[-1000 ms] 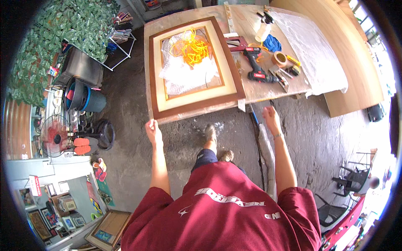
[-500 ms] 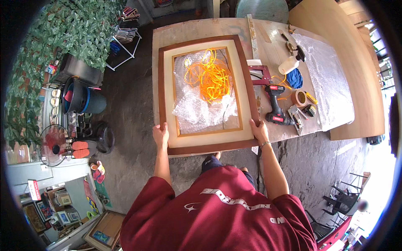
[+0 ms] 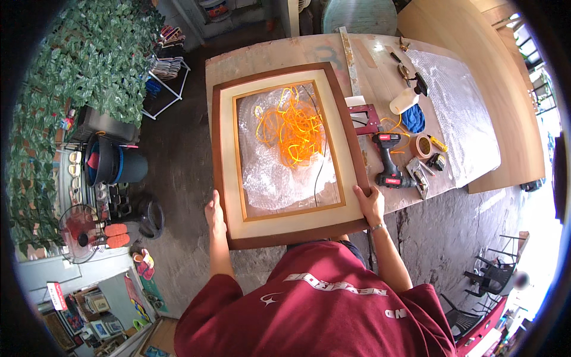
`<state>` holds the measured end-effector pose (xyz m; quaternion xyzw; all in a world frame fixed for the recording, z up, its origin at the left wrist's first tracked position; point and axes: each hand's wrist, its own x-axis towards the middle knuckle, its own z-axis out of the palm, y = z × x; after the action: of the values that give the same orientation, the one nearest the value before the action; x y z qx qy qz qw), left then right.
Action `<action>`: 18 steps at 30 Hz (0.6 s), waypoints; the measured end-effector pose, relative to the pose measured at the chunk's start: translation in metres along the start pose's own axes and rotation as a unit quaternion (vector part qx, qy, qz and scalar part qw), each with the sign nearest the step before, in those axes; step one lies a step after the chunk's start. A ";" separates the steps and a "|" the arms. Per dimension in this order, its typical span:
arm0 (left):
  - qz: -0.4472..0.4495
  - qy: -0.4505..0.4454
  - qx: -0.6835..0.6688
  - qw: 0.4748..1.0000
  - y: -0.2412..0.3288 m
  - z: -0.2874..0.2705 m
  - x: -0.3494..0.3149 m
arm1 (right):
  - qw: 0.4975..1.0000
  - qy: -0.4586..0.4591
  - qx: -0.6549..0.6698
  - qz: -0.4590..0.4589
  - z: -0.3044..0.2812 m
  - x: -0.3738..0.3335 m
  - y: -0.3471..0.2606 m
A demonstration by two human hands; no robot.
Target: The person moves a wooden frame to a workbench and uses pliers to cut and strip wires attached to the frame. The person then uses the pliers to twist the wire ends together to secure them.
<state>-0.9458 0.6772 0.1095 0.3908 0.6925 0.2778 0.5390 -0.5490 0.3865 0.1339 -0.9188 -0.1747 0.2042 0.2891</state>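
Both hands, left (image 3: 214, 209) and right (image 3: 370, 202), are clasping the lower corners of a brown wooden picture frame (image 3: 285, 229). It is overhanging the desk (image 3: 267, 56), beside a red cordless drill (image 3: 389, 159).

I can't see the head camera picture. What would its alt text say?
Seen from above, a person in a dark red shirt grips a large brown picture frame by its near corners, left hand and right hand, over a wooden table. Through the frame show bubble wrap and a tangle of orange cord; a cordless drill and tape roll lie to the right.
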 end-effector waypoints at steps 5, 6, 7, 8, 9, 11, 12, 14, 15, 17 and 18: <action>0.065 -0.013 -0.138 0.988 0.009 -0.004 -0.027 | 0.994 0.066 0.073 -0.051 -0.010 -0.005 0.002; 0.082 -0.011 -0.142 0.986 0.009 -0.005 -0.029 | 0.993 0.070 0.077 -0.055 -0.013 -0.005 0.003; 0.098 -0.010 -0.147 0.984 0.009 -0.005 -0.030 | 0.992 0.074 0.080 -0.059 -0.019 -0.004 0.005; 0.118 -0.008 -0.155 0.981 0.015 -0.007 -0.036 | 0.991 0.076 0.086 -0.063 -0.024 -0.005 0.004; 0.135 -0.010 -0.165 0.977 0.021 -0.004 -0.044 | 0.989 0.081 0.109 -0.065 -0.030 -0.007 0.004; 0.164 -0.012 -0.184 0.969 0.032 0.002 -0.062 | 0.981 0.093 0.156 -0.069 -0.044 -0.013 0.005; 0.175 -0.010 -0.195 0.965 0.038 0.005 -0.073 | 0.966 0.103 0.224 -0.081 -0.051 -0.019 -0.001; 0.195 -0.028 -0.216 0.956 0.039 0.010 -0.083 | 0.956 0.122 0.246 -0.103 -0.073 -0.027 0.000; 0.202 -0.028 -0.224 0.953 0.037 0.013 -0.089 | 0.946 0.138 0.268 -0.119 -0.082 -0.030 0.004; 0.219 -0.029 -0.240 0.945 0.039 0.022 -0.102 | 0.935 0.174 0.274 -0.146 -0.101 -0.036 0.021; 0.225 -0.036 -0.225 0.947 0.051 0.030 -0.119 | 0.932 0.171 0.283 -0.153 -0.115 -0.042 0.028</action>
<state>-0.8910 0.6037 0.2058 0.4148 0.4864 0.5257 0.5612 -0.5244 0.2934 0.2144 -0.7824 -0.1959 0.0386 0.5898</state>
